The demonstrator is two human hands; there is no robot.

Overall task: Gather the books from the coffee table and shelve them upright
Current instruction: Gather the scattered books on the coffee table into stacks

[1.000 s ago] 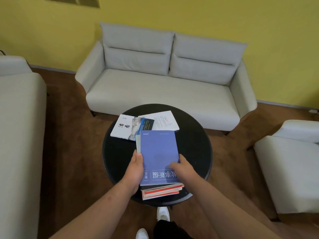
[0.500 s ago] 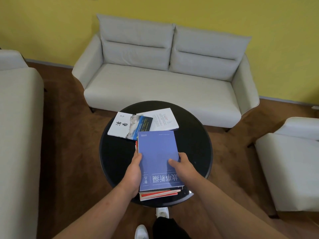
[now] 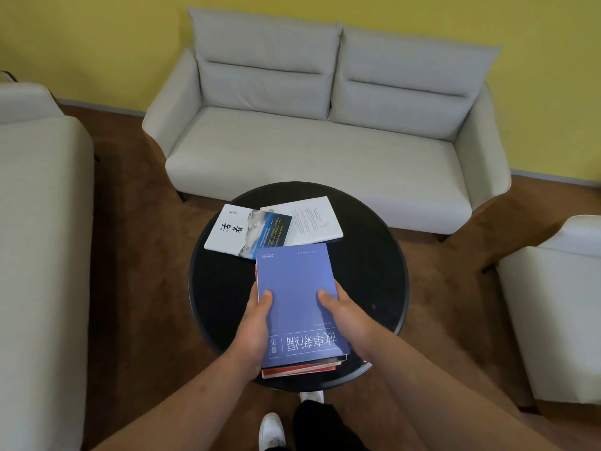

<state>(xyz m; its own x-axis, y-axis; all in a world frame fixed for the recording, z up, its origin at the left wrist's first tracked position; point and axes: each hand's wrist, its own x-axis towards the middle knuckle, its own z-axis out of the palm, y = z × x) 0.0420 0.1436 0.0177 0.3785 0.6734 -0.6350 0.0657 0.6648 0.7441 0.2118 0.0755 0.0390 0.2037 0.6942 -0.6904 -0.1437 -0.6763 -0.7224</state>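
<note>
A stack of books (image 3: 300, 369) topped by a blue book (image 3: 294, 281) lies at the near side of the round black coffee table (image 3: 367, 271). My left hand (image 3: 255, 323) grips the stack's left edge, thumb on the blue cover. My right hand (image 3: 346, 315) grips the right edge, thumb on top too. Red and white book edges show beneath the blue one. Farther back on the table lie a white book with black characters (image 3: 240, 231) and a white book (image 3: 312, 219) partly under it. No shelf is in view.
A grey two-seat sofa (image 3: 318, 138) stands behind the table against the yellow wall. Another sofa (image 3: 39, 222) runs along the left, and an armchair (image 3: 559, 307) sits at the right. Brown carpet surrounds the table. My white shoes (image 3: 271, 429) show below.
The blue book has been squared over the stack beneath it. Both hands have settled on the stack's side edges, with thumbs now on top of the blue cover.
</note>
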